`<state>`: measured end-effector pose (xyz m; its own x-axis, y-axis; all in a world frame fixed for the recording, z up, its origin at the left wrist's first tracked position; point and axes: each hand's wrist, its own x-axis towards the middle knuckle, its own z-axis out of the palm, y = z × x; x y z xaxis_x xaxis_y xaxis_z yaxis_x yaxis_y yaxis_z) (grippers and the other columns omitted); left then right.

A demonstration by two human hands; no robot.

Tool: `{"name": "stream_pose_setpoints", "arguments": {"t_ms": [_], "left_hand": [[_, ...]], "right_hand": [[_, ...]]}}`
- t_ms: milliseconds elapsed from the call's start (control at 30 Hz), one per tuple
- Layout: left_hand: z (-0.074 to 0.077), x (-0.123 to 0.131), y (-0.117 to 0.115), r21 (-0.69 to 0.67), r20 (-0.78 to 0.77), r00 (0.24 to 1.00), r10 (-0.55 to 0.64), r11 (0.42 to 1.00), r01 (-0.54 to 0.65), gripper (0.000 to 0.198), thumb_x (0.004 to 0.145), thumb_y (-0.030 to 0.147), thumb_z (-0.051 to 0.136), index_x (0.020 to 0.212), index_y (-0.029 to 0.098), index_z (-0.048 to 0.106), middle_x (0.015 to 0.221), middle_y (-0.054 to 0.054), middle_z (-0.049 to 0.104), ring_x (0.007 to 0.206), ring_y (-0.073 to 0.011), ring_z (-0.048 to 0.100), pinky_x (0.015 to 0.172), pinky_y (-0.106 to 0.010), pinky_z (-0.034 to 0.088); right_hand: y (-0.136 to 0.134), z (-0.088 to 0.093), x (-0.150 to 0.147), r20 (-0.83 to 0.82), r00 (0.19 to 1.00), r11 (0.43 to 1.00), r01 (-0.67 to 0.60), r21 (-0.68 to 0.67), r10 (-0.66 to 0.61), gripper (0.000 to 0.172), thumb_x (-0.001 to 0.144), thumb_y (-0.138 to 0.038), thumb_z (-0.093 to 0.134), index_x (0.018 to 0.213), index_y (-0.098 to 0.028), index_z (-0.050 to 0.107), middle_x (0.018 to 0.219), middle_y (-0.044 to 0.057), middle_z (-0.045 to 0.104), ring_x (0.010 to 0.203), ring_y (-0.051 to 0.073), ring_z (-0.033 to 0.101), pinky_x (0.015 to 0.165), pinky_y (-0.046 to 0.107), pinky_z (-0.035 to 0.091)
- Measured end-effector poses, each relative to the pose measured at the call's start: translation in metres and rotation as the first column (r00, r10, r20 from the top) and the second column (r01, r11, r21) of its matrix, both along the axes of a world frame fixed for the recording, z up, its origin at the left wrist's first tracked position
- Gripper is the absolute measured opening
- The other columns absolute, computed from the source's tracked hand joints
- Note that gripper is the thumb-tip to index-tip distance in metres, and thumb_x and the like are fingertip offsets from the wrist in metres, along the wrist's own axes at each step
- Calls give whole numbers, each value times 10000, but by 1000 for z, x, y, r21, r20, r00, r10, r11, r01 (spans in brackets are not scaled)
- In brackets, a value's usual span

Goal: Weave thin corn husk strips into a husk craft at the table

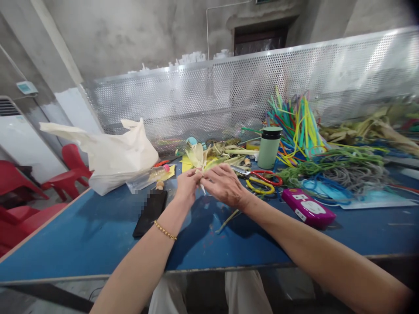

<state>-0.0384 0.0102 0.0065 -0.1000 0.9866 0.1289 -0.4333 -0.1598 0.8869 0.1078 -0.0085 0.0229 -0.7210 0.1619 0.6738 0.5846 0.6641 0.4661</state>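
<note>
My left hand [186,185] and my right hand [224,185] meet above the blue table [98,235], both pinched on a small bundle of pale yellow-green leaf strips [198,157] that fans up behind my fingers. A thin pale stem pokes down between the two hands. A gold bead bracelet [165,230] sits on my left wrist. A loose strip [227,220] lies on the table under my right forearm.
A black phone [149,212] lies left of my hands, a white plastic bag [114,159] beyond it. Red-handled scissors [266,176], a green flask [269,147], a magenta device [307,207], piles of coloured cords [327,168] and dried leaves [369,128] fill the right. Perforated metal screen [229,87] behind; red chairs [19,196] left.
</note>
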Motion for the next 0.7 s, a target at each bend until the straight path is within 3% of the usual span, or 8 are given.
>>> {"name": "stream_pose_setpoints", "arguments": {"t_ms": [133,300,467,700], "left_hand": [[3,3,-4,-22,-37,999,3,1000,-3,260,531,160,807,761,103,698,583,8,618,471,-65,492,498,-210,387],[6,5,-10,0,-42,995,-88,996,88,269,565,200,820,781,96,698,671,-44,681,582,-139,626,630,-290,515],[5,7,-10,22,-51,995,-87,996,88,250,579,166,815,789,93,701,676,-46,683,591,-143,632,609,-279,508],[8,7,-14,23,-78,990,-113,993,115,237,579,178,823,768,81,718,662,-59,683,597,-136,619,646,-289,507]], "right_hand": [[6,-2,-1,-235,972,986,-54,-156,16,222,953,-268,513,803,-191,658,846,52,665,845,187,510,776,355,295],[25,-11,1,-605,789,915,-159,-370,-108,270,905,-308,587,669,-185,635,732,35,656,725,160,548,701,307,350],[30,-13,4,-637,743,868,-164,-469,-204,268,858,-304,627,619,-183,620,668,19,612,651,140,525,638,275,358],[29,-15,3,-635,745,846,-193,-498,-204,338,883,-425,585,657,-176,624,655,17,602,611,122,513,597,251,358]]}}
